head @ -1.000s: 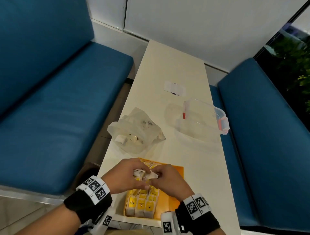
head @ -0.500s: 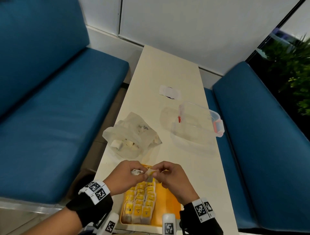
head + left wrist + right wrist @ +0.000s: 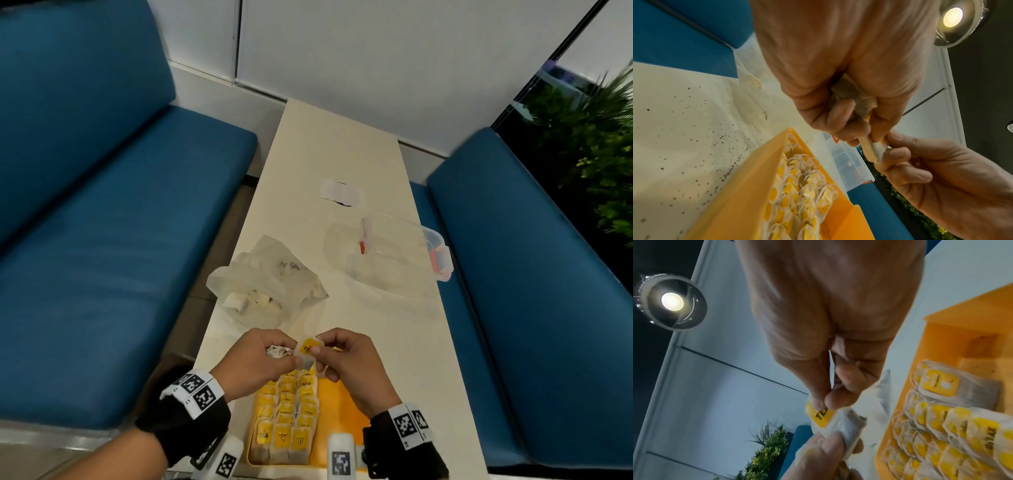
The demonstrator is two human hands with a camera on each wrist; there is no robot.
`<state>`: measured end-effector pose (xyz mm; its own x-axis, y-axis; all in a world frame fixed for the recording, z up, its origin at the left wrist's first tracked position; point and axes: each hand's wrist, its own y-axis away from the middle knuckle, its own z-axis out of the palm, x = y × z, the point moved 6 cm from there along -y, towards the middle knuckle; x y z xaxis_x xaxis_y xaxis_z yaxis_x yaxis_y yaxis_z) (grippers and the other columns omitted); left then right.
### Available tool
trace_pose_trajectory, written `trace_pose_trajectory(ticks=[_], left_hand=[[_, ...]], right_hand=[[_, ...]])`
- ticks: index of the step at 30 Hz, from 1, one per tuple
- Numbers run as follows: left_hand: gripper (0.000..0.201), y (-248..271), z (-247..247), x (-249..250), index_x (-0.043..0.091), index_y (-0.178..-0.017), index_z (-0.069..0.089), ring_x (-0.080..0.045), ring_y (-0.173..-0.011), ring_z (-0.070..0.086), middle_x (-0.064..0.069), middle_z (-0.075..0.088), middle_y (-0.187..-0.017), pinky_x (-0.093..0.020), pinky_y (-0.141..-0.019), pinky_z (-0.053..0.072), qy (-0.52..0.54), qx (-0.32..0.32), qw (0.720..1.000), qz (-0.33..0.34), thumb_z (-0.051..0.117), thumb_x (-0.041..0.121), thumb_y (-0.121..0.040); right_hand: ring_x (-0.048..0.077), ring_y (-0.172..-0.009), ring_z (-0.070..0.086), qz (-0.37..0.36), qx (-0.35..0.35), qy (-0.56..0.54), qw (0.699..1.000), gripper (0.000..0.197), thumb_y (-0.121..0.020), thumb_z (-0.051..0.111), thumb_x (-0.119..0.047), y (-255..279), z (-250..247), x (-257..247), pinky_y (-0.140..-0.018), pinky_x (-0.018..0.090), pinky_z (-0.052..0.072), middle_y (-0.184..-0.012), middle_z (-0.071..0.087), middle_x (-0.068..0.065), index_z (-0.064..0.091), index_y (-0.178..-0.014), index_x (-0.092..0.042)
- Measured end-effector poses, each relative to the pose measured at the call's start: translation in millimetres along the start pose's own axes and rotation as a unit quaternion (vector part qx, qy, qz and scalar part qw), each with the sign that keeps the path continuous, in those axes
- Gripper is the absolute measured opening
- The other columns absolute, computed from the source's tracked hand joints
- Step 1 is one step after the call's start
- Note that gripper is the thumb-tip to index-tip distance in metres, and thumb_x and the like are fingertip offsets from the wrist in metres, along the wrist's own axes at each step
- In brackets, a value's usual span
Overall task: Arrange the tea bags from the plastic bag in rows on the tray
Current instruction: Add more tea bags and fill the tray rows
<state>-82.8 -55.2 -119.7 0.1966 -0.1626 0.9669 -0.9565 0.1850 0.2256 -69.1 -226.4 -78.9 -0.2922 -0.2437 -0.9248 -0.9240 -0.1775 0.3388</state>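
Tea bags [image 3: 286,414] already fill about the left half of the orange tray [image 3: 337,421], laid in three neat columns with their yellow tags facing up; the right half of that tray is bare. So the job looks roughly half done, judging by the floor space left.

One more tea bag [image 3: 306,353] is held in the air above the tray's far edge, shared between both hands. The right hand [image 3: 352,363] pinches its yellow tag between thumb and forefinger, the printed letters showing in the right wrist view. The left hand [image 3: 255,363] is curled around a small bundle of further bags [image 3: 278,351] while its fingertips [image 3: 840,113] grip the pouch end of the shared bag. My guess is that this one is being separated or straightened before it goes down.

Beyond the tray, on the left side of the table [image 3: 342,154], the clear plastic bag [image 3: 265,287] lies crumpled with several pale sachets visible inside, so more remain to be fetched. Right of that bag, further from the tray, sits an open clear container [image 3: 397,253] with red clips.
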Motion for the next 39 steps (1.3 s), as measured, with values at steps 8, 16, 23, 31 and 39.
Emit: trace_pose_trajectory(ticks=[8,16,23,31,39], left_hand=[[0.009,0.9,-34.3,-28.3,0.023,-0.079,0.077,-0.001,-0.05,0.06,0.012,0.071,-0.066,-0.019,-0.054,0.048,-0.06,0.109,0.991,-0.039,0.082,0.029,-0.083],[0.026,-1.7,-27.3,-60.9,0.028,-0.09,0.065,-0.006,-0.081,0.065,0.008,0.07,-0.089,-0.018,-0.062,0.046,-0.141,0.102,0.98,-0.099,0.085,0.038,-0.076],[0.037,-3.1,-20.7,-75.3,0.028,-0.11,0.061,-0.009,-0.088,0.064,0.012,0.061,-0.097,-0.02,-0.068,0.049,-0.141,0.077,0.979,-0.125,0.081,0.033,-0.08],[0.035,-4.0,-21.8,-81.4,0.028,-0.108,0.062,-0.012,-0.082,0.068,0.006,0.068,-0.1,-0.025,-0.068,0.054,-0.112,0.071,0.984,-0.12,0.082,0.03,-0.079],[0.032,-2.4,-19.4,-80.0,0.027,-0.104,0.062,-0.013,-0.074,0.067,0.003,0.068,-0.098,-0.024,-0.062,0.053,-0.089,0.067,0.987,-0.12,0.082,0.028,-0.079]], right_hand=[[0.022,-0.059,0.069,0.034,0.083,0.202,0.975,0.013,-0.091,0.061,-0.001,-3.7,-50.3,27.6,-0.05,0.028,0.052,-0.069,0.072,0.008,0.067,-0.087,-0.011],[0.018,-0.075,0.067,0.113,0.093,0.325,0.934,0.016,-0.087,0.056,-0.007,-6.4,-41.1,73.1,-0.065,0.03,0.054,-0.084,0.068,0.002,0.063,-0.083,-0.022],[0.024,-0.089,0.068,0.17,0.117,0.306,0.929,0.017,-0.083,0.053,-0.004,-18.5,-27.4,90.2,-0.078,0.035,0.057,-0.094,0.067,0.003,0.06,-0.087,-0.019],[0.024,-0.076,0.071,0.186,0.133,0.216,0.949,0.012,-0.074,0.056,-0.015,-22.8,-23.2,105.8,-0.076,0.042,0.06,-0.078,0.073,0.005,0.064,-0.081,-0.019],[0.027,-0.082,0.071,0.186,0.144,0.168,0.957,0.016,-0.072,0.054,-0.013,-26.5,-21.0,114.3,-0.081,0.046,0.059,-0.085,0.073,0.008,0.062,-0.082,-0.023]])
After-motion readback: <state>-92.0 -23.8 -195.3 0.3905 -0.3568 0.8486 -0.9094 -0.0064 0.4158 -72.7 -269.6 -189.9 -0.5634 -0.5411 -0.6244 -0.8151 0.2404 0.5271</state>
